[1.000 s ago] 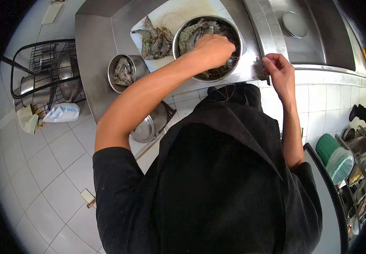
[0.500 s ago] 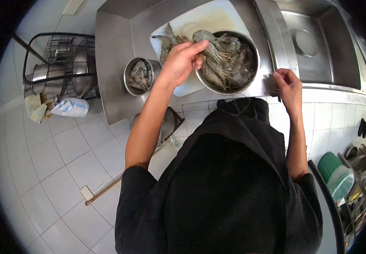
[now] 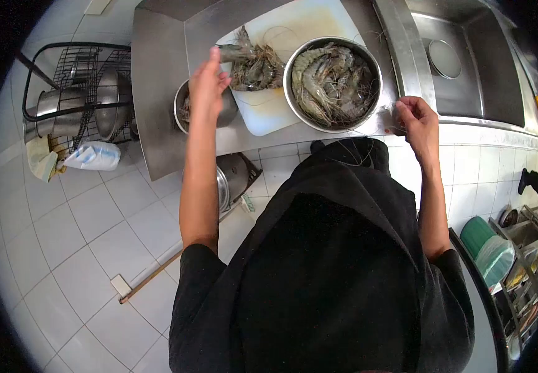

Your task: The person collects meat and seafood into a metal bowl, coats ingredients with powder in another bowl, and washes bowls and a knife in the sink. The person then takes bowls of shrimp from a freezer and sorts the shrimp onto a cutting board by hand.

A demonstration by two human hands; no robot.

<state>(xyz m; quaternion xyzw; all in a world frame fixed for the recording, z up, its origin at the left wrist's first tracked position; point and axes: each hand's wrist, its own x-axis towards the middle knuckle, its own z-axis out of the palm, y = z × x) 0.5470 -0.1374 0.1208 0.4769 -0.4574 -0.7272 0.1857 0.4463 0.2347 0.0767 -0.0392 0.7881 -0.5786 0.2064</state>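
My left hand [image 3: 208, 86] hovers over the small steel pot [image 3: 227, 110], its fingers apart with nothing visible between them. Beside its fingertips, a pile of grey prawns [image 3: 256, 71] lies on the white cutting board [image 3: 269, 115]. A round steel bowl [image 3: 289, 93] at the board's right side holds several whole prawns [image 3: 331, 84] with long feelers. At the counter's front edge, right of the bowl, my right hand [image 3: 410, 117] is closed in a pinch on a small dark thing that is too blurred to make out. My left hand partly hides the small pot's contents.
A steel sink [image 3: 486, 74] with a round lid [image 3: 445, 59] is at the right. On the left, a black wire rack [image 3: 85, 46] holds steel pots. Below the counter are a metal pot [image 3: 234, 177] and, far right, a green bin [image 3: 477, 233].
My left hand came up out of the bowl with a prawn, then moved left over the small pot; that prawn no longer shows in it. My right hand stays by the counter edge.
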